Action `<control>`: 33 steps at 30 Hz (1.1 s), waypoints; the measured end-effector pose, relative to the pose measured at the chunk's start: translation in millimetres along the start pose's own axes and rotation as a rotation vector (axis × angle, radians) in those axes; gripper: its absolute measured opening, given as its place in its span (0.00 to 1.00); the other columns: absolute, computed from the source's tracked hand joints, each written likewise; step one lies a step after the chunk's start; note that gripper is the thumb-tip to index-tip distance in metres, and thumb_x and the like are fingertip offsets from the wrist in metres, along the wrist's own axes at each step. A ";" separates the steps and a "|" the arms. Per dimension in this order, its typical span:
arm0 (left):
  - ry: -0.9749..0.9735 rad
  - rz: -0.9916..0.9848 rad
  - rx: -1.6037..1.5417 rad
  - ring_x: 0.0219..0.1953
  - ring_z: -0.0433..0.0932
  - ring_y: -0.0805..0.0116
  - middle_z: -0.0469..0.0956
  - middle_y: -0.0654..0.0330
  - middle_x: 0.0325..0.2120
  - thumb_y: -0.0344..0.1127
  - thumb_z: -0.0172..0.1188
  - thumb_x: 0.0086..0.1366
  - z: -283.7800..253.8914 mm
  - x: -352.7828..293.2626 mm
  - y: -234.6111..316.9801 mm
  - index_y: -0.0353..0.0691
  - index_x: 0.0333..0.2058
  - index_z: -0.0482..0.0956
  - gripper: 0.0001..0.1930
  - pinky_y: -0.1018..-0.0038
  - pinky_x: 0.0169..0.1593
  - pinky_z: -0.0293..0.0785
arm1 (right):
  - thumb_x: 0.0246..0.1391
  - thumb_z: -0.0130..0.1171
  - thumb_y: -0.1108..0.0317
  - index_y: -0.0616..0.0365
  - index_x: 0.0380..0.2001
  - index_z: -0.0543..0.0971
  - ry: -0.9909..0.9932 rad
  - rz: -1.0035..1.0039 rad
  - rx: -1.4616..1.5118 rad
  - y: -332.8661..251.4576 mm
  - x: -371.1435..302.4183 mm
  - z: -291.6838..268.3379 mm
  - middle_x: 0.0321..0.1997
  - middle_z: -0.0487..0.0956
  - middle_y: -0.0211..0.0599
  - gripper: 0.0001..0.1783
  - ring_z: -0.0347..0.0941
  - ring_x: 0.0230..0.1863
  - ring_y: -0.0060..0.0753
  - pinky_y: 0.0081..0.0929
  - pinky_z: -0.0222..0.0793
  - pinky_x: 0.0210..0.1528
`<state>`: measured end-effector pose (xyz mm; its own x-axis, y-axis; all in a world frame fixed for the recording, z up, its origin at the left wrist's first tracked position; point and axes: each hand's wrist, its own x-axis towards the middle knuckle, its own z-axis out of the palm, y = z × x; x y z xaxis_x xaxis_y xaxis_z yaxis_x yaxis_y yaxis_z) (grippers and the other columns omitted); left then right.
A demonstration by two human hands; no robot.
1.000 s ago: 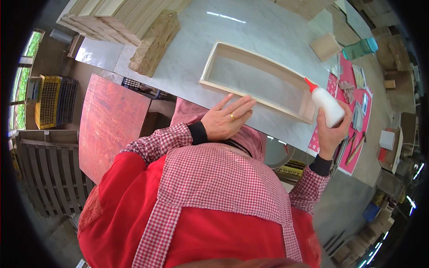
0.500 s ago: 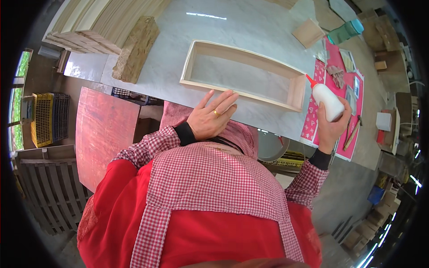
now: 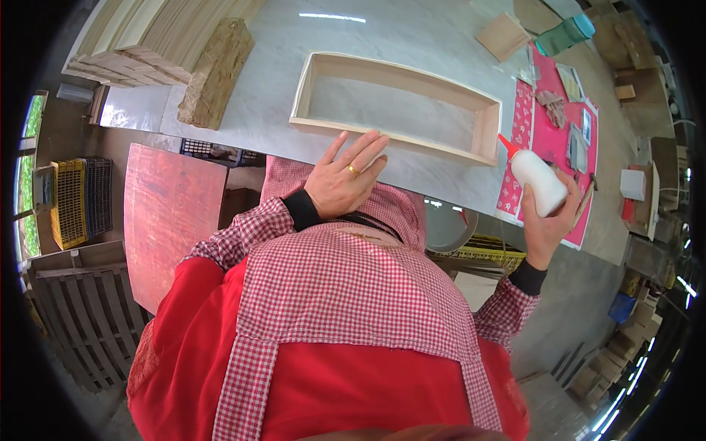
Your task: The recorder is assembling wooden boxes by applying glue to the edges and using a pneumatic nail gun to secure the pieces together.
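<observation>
A shallow rectangular wooden frame (image 3: 487,132) lies on the grey tabletop, and the table surface shows through its middle. My left hand (image 3: 346,176), with a gold ring, is open, its fingers stretched out and the tips against the frame's near wall. In my right hand (image 3: 544,231) is a white squeeze bottle (image 3: 539,180) with a red pointed nozzle, tilted up to the left. The nozzle tip is beside the frame's right end; I cannot tell whether it touches the wood.
Stacked thin wooden boards (image 3: 147,37) and a rough wood block (image 3: 215,73) are at the left. A pink sheet (image 3: 548,73) on the right carries a crumpled glove (image 3: 551,108). Behind it are a small wooden piece (image 3: 503,37) and a teal bottle (image 3: 565,35).
The view has shifted slightly. My right hand and the squeeze bottle have come a little nearer to me relative to the frame. My left hand stays at the near wall.
</observation>
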<state>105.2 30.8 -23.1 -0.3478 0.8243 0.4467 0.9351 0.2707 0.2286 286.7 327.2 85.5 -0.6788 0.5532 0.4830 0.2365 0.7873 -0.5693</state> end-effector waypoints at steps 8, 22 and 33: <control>0.012 0.000 -0.028 0.70 0.59 0.61 0.63 0.58 0.65 0.33 0.63 0.54 -0.4 2.4 0.2 0.42 0.50 0.77 0.22 0.53 0.71 0.50 | 0.42 0.73 0.76 0.61 0.52 0.71 -0.031 0.067 0.041 -12.0 -31.4 -20.2 0.52 0.74 0.42 0.32 0.72 0.52 0.36 0.33 0.69 0.56; -0.016 0.001 -0.017 0.72 0.55 0.59 0.60 0.53 0.67 0.36 0.62 0.56 2.9 1.6 -0.8 0.40 0.51 0.77 0.22 0.51 0.72 0.44 | 0.57 0.62 0.57 0.62 0.57 0.68 0.054 0.382 0.928 -38.0 -25.0 68.9 0.51 0.75 0.42 0.30 0.74 0.43 0.36 0.30 0.72 0.40; 0.035 0.046 -0.050 0.69 0.58 0.59 0.64 0.53 0.64 0.38 0.59 0.57 11.4 -3.1 -3.6 0.40 0.49 0.78 0.20 0.49 0.72 0.49 | 0.52 0.68 0.61 0.60 0.54 0.69 -0.332 0.196 0.830 -109.4 12.6 157.2 0.48 0.72 0.36 0.29 0.72 0.43 0.29 0.28 0.72 0.39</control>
<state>103.7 32.9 -35.2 -0.3078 0.8169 0.4878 0.9459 0.2074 0.2495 143.0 205.2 49.3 -0.8746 0.4485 0.1840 -0.1199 0.1677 -0.9785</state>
